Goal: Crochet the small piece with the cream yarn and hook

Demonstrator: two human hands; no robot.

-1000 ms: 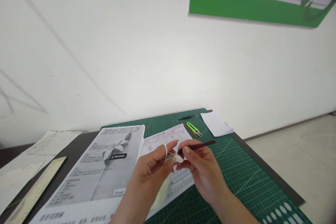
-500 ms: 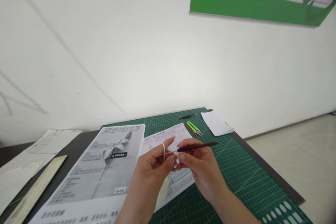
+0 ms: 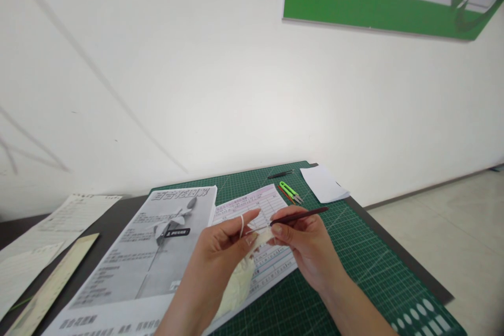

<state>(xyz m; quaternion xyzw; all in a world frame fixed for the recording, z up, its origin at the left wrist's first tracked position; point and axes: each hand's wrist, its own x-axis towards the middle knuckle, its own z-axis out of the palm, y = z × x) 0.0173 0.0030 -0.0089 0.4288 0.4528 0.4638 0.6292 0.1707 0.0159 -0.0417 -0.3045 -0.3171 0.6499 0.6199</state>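
My right hand is closed around the dark red handle of a crochet hook. Its thin metal shaft points left toward my other hand. A small cream crocheted piece spans the gap between both hands, pinched by the thumb of my left hand. A strand of white yarn loops over the raised left index finger. Beneath the left wrist, a pale cream yarn ball rests on a printed sheet, partly hidden by the hand. Whether the hook tip sits inside a stitch is too small to tell.
A green cutting mat covers the table. Green thread snips, a dark slim tool and white paper lie toward the back. A printed flower sheet and a ruler are at left. A white wall stands behind.
My left hand has shifted left and slightly down, widening the gap between the hands. More of the crocheted piece and the yarn ball now shows. The hook remains in my right hand.
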